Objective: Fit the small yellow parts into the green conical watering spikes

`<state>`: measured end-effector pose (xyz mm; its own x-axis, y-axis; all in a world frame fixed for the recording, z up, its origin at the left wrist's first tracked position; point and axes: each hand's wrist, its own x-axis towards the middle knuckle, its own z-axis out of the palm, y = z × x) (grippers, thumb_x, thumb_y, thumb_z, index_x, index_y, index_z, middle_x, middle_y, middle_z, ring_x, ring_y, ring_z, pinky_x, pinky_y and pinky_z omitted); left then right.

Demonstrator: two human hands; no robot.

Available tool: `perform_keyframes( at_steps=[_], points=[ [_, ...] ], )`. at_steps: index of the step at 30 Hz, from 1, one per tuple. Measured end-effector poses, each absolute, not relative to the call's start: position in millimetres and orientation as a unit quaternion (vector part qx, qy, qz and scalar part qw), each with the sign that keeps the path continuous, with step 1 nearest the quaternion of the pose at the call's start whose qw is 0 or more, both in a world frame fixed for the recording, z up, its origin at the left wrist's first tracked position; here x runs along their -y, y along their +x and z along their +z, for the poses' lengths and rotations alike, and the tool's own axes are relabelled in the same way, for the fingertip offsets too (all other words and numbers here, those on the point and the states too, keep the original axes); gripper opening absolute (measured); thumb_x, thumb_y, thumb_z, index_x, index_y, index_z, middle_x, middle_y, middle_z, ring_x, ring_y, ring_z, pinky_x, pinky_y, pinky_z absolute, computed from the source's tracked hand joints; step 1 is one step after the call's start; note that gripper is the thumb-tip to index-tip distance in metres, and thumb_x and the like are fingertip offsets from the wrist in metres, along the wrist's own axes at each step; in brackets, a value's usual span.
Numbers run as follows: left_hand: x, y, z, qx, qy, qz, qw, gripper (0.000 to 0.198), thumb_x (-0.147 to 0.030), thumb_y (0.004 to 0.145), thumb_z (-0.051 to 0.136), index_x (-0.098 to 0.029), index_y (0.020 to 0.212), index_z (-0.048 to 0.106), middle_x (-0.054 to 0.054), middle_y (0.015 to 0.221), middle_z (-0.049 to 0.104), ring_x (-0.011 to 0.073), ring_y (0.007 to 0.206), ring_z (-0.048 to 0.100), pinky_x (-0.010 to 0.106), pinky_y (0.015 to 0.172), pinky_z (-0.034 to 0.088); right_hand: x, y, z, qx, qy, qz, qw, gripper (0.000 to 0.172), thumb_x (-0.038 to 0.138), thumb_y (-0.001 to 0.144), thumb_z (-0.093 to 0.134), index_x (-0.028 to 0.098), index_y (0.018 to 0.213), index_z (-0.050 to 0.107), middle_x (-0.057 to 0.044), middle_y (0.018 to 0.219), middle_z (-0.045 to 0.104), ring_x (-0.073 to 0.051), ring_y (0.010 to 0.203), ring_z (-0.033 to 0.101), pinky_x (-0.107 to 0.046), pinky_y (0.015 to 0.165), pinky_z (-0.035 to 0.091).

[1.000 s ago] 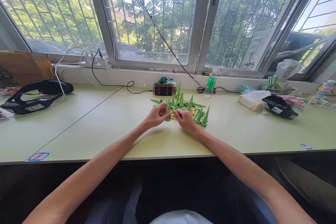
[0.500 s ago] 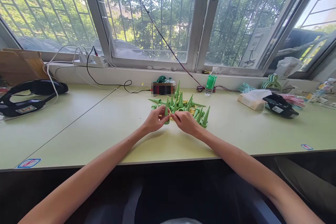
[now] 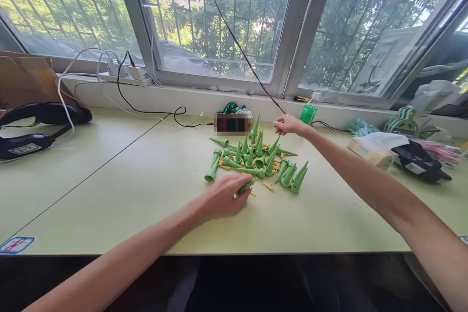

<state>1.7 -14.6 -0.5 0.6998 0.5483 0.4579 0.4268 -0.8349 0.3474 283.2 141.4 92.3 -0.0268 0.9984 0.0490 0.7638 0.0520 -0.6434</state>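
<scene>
My left hand [image 3: 228, 195] is wrapped round a green cone [image 3: 245, 187], low over the table in front of the pile. Several green cones [image 3: 249, 158] stand and lie together in the middle, with small yellow pieces [image 3: 224, 162] scattered among them. One yellow piece [image 3: 268, 186] lies apart, right of my left hand. My right hand [image 3: 288, 125] hangs behind the pile, left of the green-labelled bottle [image 3: 309, 113]. Its fingers are curled together, and what they hold, if anything, is too small to tell.
A dark device [image 3: 232, 123] with a cable sits behind the cones. Black headgear [image 3: 44, 126] lies at the left, cables and a power strip [image 3: 126, 78] along the sill. To the right are a tissue pack [image 3: 376, 146] and a black strapped item [image 3: 420, 163].
My right hand has left the cone and moved back and to the right, toward the bottle. My left hand has come nearer the table's front edge, its cone now tilted. The camera view has shifted.
</scene>
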Motion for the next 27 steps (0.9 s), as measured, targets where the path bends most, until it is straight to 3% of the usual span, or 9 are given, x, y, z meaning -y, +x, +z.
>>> perform_keyframes(
  at_steps=[3, 8, 12, 14, 17, 20, 24, 27],
  points=[
    [19.8, 0.7, -0.1, -0.269, 0.912, 0.281, 0.131, 0.009, -0.018, 0.091, 0.045, -0.019, 0.086, 0.054, 0.001, 0.072, 0.056, 0.0148, 0.063, 0.048, 0.028, 0.061, 0.038, -178.8, 276.7, 69.5, 0.673, -0.631, 0.322, 0.213, 0.014, 0.023, 0.093, 0.061, 0.011, 0.085, 0.066, -0.011, 0.077, 0.072, -0.014, 0.061, 0.065, -0.027, 0.064, 0.056],
    [18.4, -7.7, 7.4, -0.303, 0.868, 0.322, 0.225, 0.010, -0.024, 0.090, 0.051, -0.020, 0.082, 0.054, -0.001, 0.064, 0.053, 0.0117, 0.055, 0.044, 0.025, 0.053, 0.039, -210.0, 263.2, 38.1, 0.683, -0.587, 0.396, 0.180, 0.016, 0.016, 0.090, 0.062, 0.013, 0.104, 0.069, -0.010, 0.089, 0.074, -0.014, 0.068, 0.068, -0.027, 0.069, 0.059],
    [-2.7, -20.9, 32.4, -0.386, 0.729, 0.443, 0.352, 0.017, -0.035, 0.087, 0.059, -0.019, 0.087, 0.058, -0.002, 0.060, 0.053, 0.0093, 0.050, 0.047, 0.021, 0.046, 0.039, -215.2, 256.5, 27.4, 0.700, -0.515, 0.464, 0.170, 0.025, 0.017, 0.077, 0.075, 0.013, 0.102, 0.073, -0.008, 0.089, 0.075, -0.015, 0.072, 0.068, -0.027, 0.071, 0.060],
    [-27.3, -29.3, 47.7, -0.452, 0.660, 0.472, 0.370, 0.021, -0.038, 0.082, 0.064, -0.018, 0.089, 0.061, -0.003, 0.056, 0.052, 0.0085, 0.045, 0.045, 0.020, 0.041, 0.032, -213.7, 252.7, 25.2, 0.714, -0.470, 0.490, 0.170, 0.031, 0.021, 0.070, 0.082, 0.013, 0.099, 0.074, -0.009, 0.088, 0.075, -0.016, 0.075, 0.069, -0.026, 0.072, 0.059],
    [-78.9, -41.6, 62.2, -0.538, 0.639, 0.392, 0.385, 0.027, -0.033, 0.072, 0.068, -0.018, 0.095, 0.068, -0.001, 0.057, 0.057, 0.0106, 0.044, 0.050, 0.020, 0.039, 0.031, -209.8, 245.6, 23.4, 0.728, -0.410, 0.520, 0.178, 0.037, 0.024, 0.062, 0.085, 0.014, 0.096, 0.076, -0.009, 0.097, 0.075, -0.018, 0.082, 0.069, -0.023, 0.069, 0.058],
    [-127.4, -48.8, 60.8, -0.607, 0.655, 0.272, 0.358, 0.033, -0.025, 0.062, 0.070, -0.017, 0.095, 0.072, 0.002, 0.055, 0.061, 0.0126, 0.040, 0.049, 0.022, 0.036, 0.026, -206.3, 238.1, 22.3, 0.724, -0.389, 0.538, 0.186, 0.031, 0.030, 0.061, 0.085, 0.013, 0.086, 0.077, -0.010, 0.101, 0.075, -0.019, 0.085, 0.069, -0.022, 0.069, 0.057],
    [-157.2, -47.2, 48.1, -0.574, 0.712, 0.193, 0.355, 0.014, -0.024, 0.059, 0.068, -0.015, 0.069, 0.071, 0.003, 0.048, 0.057, 0.0104, 0.032, 0.039, 0.024, 0.034, 0.022, -202.6, 232.9, 23.5, 0.716, -0.383, 0.558, 0.171, 0.030, 0.029, 0.061, 0.086, 0.012, 0.085, 0.077, -0.010, 0.096, 0.076, -0.017, 0.081, 0.069, -0.022, 0.068, 0.057],
    [-157.5, -43.5, 43.0, -0.559, 0.734, 0.177, 0.342, 0.012, -0.026, 0.060, 0.066, -0.016, 0.065, 0.071, 0.003, 0.048, 0.057, 0.0101, 0.032, 0.038, 0.024, 0.034, 0.022, -200.7, 233.6, 26.8, 0.714, -0.380, 0.570, 0.143, 0.036, 0.025, 0.062, 0.085, 0.013, 0.095, 0.077, -0.010, 0.096, 0.076, -0.016, 0.077, 0.069, -0.021, 0.065, 0.057]
  ],
)
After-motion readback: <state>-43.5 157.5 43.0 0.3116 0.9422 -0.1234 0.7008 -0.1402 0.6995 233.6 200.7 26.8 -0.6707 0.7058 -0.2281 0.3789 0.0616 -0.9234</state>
